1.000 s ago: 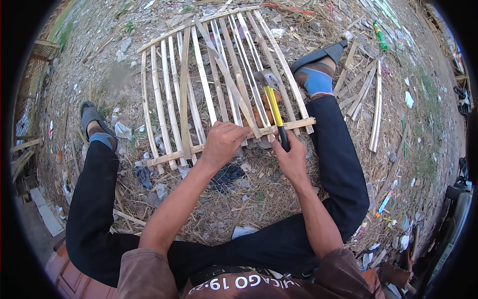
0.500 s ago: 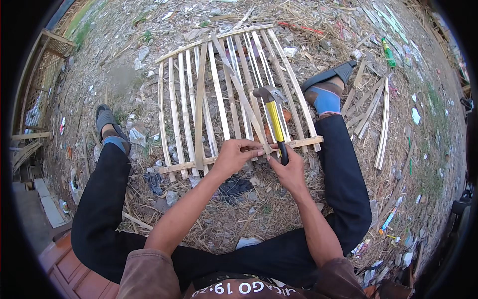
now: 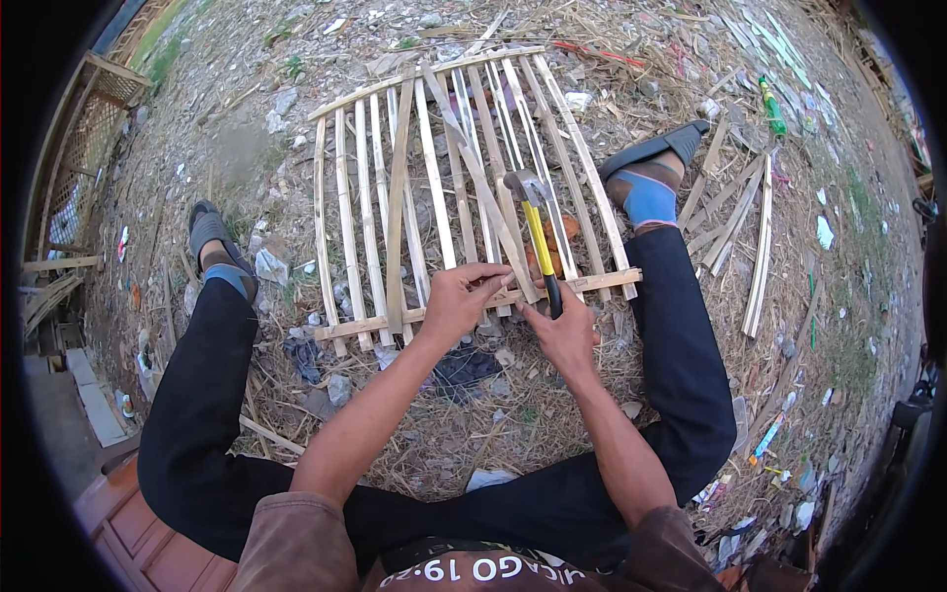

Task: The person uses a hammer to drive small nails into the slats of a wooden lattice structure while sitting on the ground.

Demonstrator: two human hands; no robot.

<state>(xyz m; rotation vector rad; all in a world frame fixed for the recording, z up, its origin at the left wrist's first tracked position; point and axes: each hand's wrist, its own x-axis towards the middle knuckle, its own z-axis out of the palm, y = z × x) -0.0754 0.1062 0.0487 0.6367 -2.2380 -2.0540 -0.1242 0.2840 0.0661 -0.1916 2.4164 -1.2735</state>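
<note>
A frame of pale wooden slats [image 3: 435, 178] lies on the ground between my legs, its slats crossed by a rail [image 3: 370, 325] at the near end and another at the far end. One slat [image 3: 486, 192] runs diagonally over the others, its near end on the near rail. Beside that end, my left hand [image 3: 460, 304] has thumb and forefinger pinched together; anything between them is too small to make out. My right hand [image 3: 566, 333] grips the black end of a hammer [image 3: 538, 232] with a yellow-and-black handle. The hammer's head points away from me, above the slats.
Loose wooden strips [image 3: 735, 212] lie to the right, by my right foot. A green bottle [image 3: 772, 107] is farther off. Stones, straw and litter cover the ground. At the left stands a lattice panel [image 3: 79, 187]; a reddish-brown panelled board [image 3: 158, 533] lies at lower left.
My left fingers have drawn slightly left, away from the diagonal slat's near end. My right hand and the hammer have shifted a little left, and the right thumb has come off the slat's end.
</note>
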